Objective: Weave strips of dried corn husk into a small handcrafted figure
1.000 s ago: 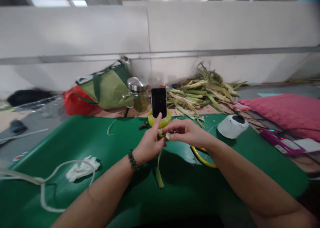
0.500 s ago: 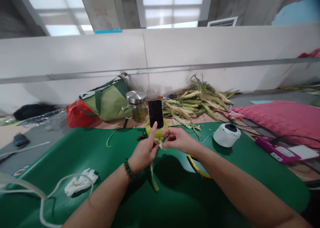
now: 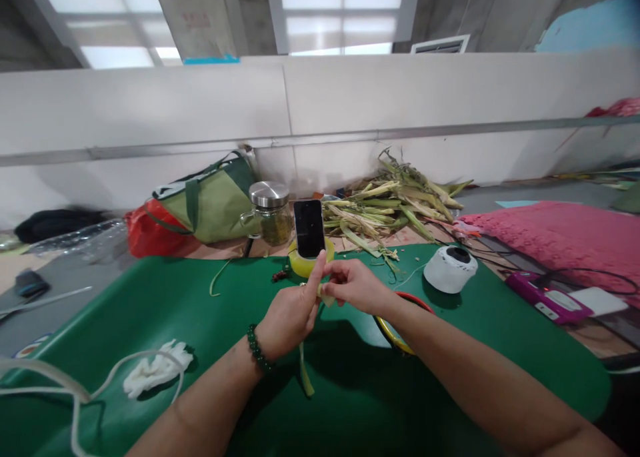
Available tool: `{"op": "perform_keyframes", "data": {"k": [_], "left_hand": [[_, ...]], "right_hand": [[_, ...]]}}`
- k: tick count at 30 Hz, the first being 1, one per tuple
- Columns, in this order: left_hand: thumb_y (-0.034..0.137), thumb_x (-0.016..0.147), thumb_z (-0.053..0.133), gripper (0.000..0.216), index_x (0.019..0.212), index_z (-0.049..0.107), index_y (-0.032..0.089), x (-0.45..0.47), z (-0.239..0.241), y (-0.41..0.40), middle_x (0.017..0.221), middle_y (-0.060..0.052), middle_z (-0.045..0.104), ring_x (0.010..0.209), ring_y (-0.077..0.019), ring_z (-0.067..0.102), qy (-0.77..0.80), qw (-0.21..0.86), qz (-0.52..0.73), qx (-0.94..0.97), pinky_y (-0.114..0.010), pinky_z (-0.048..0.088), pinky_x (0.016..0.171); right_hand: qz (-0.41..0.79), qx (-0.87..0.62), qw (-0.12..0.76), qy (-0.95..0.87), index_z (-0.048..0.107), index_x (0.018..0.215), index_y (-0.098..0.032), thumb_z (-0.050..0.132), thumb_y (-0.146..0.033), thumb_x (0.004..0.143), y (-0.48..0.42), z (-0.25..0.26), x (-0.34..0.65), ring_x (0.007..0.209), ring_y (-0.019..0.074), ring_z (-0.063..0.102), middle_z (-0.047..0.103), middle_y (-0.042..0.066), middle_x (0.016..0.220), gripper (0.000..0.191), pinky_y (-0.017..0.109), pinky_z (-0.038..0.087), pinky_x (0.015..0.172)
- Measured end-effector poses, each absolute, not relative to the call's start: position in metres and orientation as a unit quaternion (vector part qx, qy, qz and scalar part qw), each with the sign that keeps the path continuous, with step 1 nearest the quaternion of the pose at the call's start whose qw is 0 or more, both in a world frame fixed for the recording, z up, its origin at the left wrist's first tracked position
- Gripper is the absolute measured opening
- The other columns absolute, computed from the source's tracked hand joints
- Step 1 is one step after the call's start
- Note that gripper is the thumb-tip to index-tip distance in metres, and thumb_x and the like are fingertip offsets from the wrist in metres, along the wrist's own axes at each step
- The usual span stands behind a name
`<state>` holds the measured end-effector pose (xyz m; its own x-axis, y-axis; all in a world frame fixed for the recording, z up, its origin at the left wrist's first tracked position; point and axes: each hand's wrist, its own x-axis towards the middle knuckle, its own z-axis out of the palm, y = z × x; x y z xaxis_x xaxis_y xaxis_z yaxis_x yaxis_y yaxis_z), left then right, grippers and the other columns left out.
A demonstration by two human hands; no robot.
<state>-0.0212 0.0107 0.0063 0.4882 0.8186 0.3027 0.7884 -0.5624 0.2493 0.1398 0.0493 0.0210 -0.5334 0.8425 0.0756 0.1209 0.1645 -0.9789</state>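
Holding a leaf strip (image 3: pixel 305 377) in the left hand (image 3: pixel 287 317), hanging loose below; with the right hand (image 3: pixel 356 287), pinching narrowly a pale piece (image 3: pixel 327 299) close against the left; probably light, bendable, easy to split, so better to grip flat, near the pinch

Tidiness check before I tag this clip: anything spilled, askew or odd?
Nothing looks spilled or broken. Mildly untidy: a crumpled white wad, possibly used tissue, lies on the green mat, and the leaf pile at the back is tangled, with loose scraps in front.
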Motion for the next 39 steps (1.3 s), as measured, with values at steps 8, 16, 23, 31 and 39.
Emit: {"op": "perform_keyframes", "data": {"k": [8, 16, 23, 31, 39], "left_hand": [[0.007, 0.075, 0.042, 0.085, 0.148, 0.001, 0.017, -0.022, 0.004, 0.014, 0.065, 0.002, 0.061, 0.057, -0.0129, 0.056, 0.460, 0.210, 0.306, 0.807, -0.023, 0.042, 0.057], [0.007, 0.075, 0.044, 0.080, 0.148, 0.011, 0.016, -0.018, 0.002, 0.014, 0.069, 0.001, 0.064, 0.062, -0.0138, 0.060, 0.453, 0.280, 0.361, 0.765, -0.025, 0.045, 0.062], [0.008, 0.072, 0.044, 0.083, 0.148, 0.010, 0.016, -0.022, -0.002, 0.017, 0.058, 0.004, 0.056, 0.049, -0.0121, 0.047, 0.487, 0.176, 0.325, 0.792, -0.022, 0.035, 0.052], [0.009, 0.075, 0.041, 0.085, 0.148, -0.004, 0.012, -0.018, -0.001, 0.014, 0.063, 0.000, 0.061, 0.053, -0.0153, 0.052, 0.475, 0.143, 0.275, 0.824, -0.024, 0.039, 0.055], [0.004, 0.071, 0.043, 0.089, 0.148, -0.001, 0.010, -0.017, 0.000, 0.013, 0.070, -0.004, 0.066, 0.058, -0.0156, 0.056, 0.458, 0.207, 0.261, 0.824, -0.025, 0.042, 0.059]], "right_hand": [[0.303, -0.322, 0.421, -0.792, 0.057, 0.072, -0.017, 0.053, -0.013, 0.073, 0.045, 0.008, 0.139, 0.049, 0.0064, 0.043, 0.051, -0.005, 0.056, 0.006, 0.018, 0.035, 0.050], [0.358, -0.350, 0.452, -0.738, 0.054, 0.067, -0.018, 0.057, -0.023, 0.077, 0.041, 0.010, 0.136, 0.049, 0.0082, 0.049, 0.054, -0.003, 0.058, 0.012, 0.020, 0.039, 0.048], [0.479, -0.356, 0.412, -0.689, 0.053, 0.068, -0.018, 0.059, -0.012, 0.062, 0.042, 0.020, 0.139, 0.054, 0.0114, 0.058, 0.059, -0.003, 0.059, 0.010, 0.023, 0.047, 0.053], [0.532, -0.373, 0.385, -0.655, 0.055, 0.075, -0.017, 0.057, -0.012, 0.064, 0.043, 0.021, 0.138, 0.047, 0.0097, 0.054, 0.056, -0.005, 0.053, 0.012, 0.022, 0.045, 0.049], [0.536, -0.362, 0.296, -0.703, 0.059, 0.062, -0.014, 0.062, -0.025, 0.070, 0.047, 0.025, 0.147, 0.047, 0.0092, 0.053, 0.058, -0.001, 0.055, 0.014, 0.020, 0.042, 0.047]]}}
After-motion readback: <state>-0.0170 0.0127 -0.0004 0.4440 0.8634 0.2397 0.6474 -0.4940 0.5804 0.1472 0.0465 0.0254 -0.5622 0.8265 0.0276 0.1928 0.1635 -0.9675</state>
